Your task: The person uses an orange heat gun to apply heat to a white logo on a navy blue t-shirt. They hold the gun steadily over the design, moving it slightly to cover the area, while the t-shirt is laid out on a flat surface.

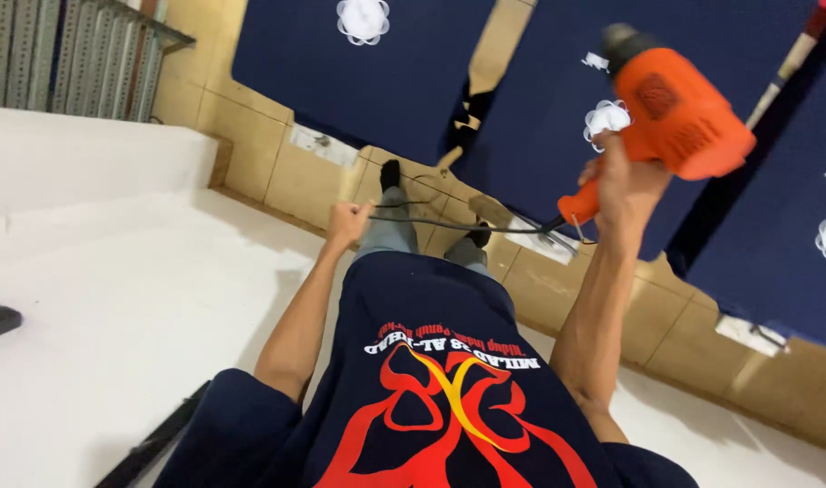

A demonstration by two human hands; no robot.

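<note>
The drill point(675, 108) sits in the right hand point(625, 185), raised on the right side of the view, above the tiled floor point(431, 194). Its cord point(449, 226) runs leftward to the left hand point(348, 221), which grips it (just beside the legs). Panels point(359, 77) lie on the floor beyond the feet point(390, 172).

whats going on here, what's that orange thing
A person standing on a tiled floor holds an orange electric drill up by its handle in the right hand. Its black cord runs across to the left hand, which is closed in a fist around it. Dark blue panels lie ahead.
</note>
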